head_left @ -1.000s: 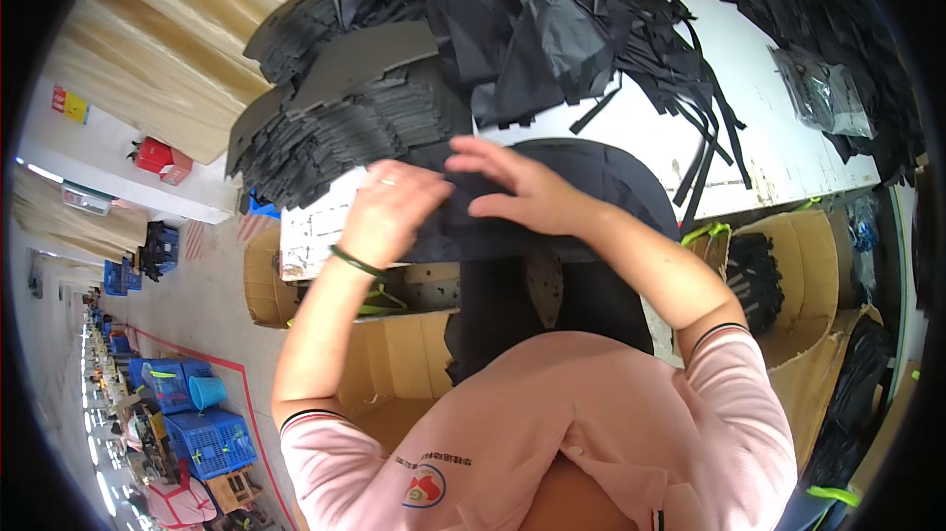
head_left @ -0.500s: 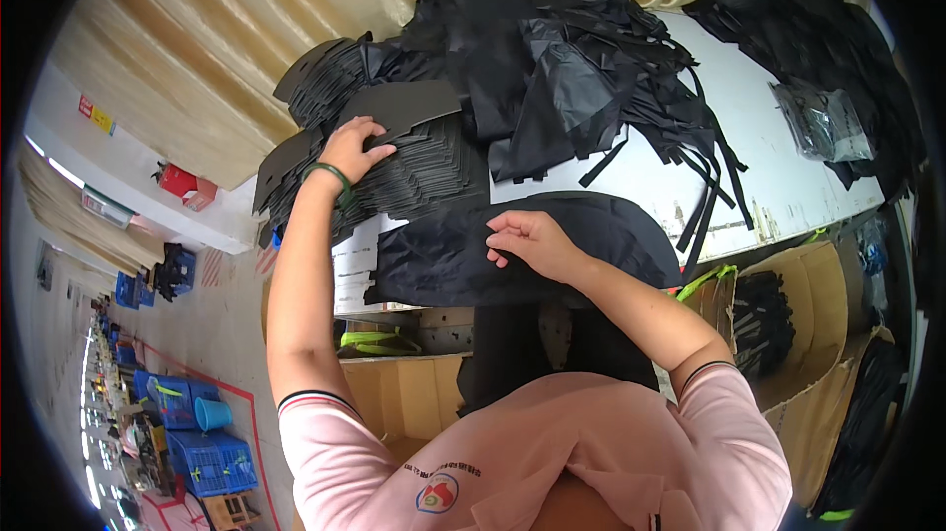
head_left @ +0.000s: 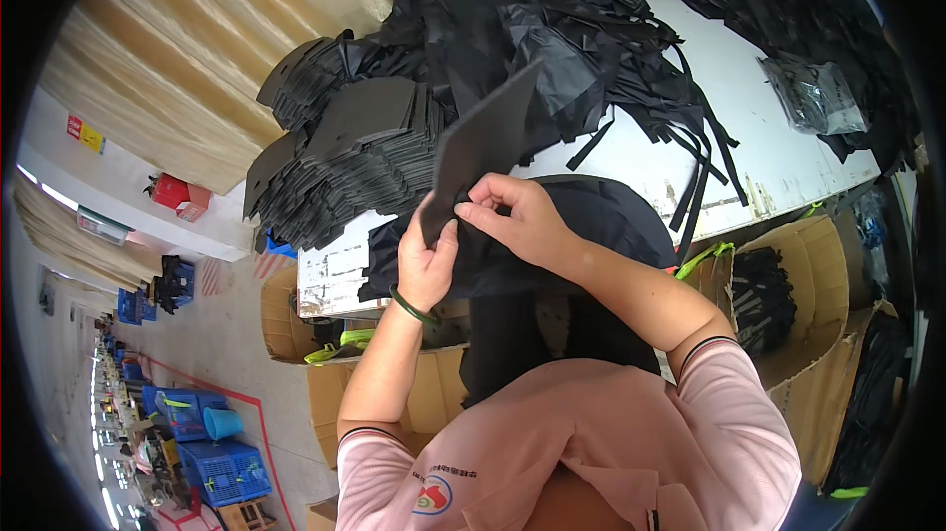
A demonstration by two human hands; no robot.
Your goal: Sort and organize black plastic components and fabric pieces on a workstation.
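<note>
A thin, dark grey sheet [head_left: 485, 135] stands tilted in front of me, raised off the table. My left hand [head_left: 426, 260] grips its lower edge between thumb and fingers. My right hand [head_left: 519, 222] pinches the same edge just to the right, fingertips closed on it. Beneath both hands a black fabric piece [head_left: 616, 226] with a rounded right end lies along the table's near edge. Stacks of similar dark grey sheets [head_left: 367, 132] stand to the left, fanned out in layers.
A heap of black fabric with straps [head_left: 473, 29] covers the back of the white table [head_left: 759, 171]. More black fabric [head_left: 788, 14] and a clear plastic bag [head_left: 816, 98] lie at the far right. Cardboard boxes [head_left: 813, 275] stand below the front edge; blue crates [head_left: 222, 472] are on the floor left.
My left hand has left the stack and come right and nearer with one sheet. My right hand, with nothing visible in it before, has closed on the sheet's edge.
</note>
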